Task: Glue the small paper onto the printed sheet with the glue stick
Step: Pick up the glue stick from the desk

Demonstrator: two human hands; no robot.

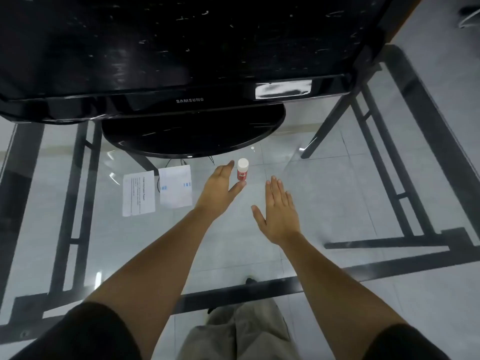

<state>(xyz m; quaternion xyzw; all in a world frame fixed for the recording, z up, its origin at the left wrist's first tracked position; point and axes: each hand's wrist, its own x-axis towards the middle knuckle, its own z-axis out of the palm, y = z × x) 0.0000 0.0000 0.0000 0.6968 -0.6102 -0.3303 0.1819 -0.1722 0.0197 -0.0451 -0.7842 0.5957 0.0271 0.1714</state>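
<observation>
A red glue stick (242, 173) with a white cap stands upright on the glass table. My left hand (219, 192) is open right beside it on its left, fingers and thumb spread around it, and I cannot tell whether they touch it. My right hand (279, 210) hovers open and flat to the lower right of the stick, holding nothing. Left of my hands lie two papers side by side: a printed sheet (138, 193) with lines of text, and a paper (175, 186) with small blue marks.
A black Samsung monitor (181, 48) fills the top of the view, its round base (193, 133) resting on the glass table (324, 203) just behind the papers and stick. The black metal frame and tiled floor show through the glass.
</observation>
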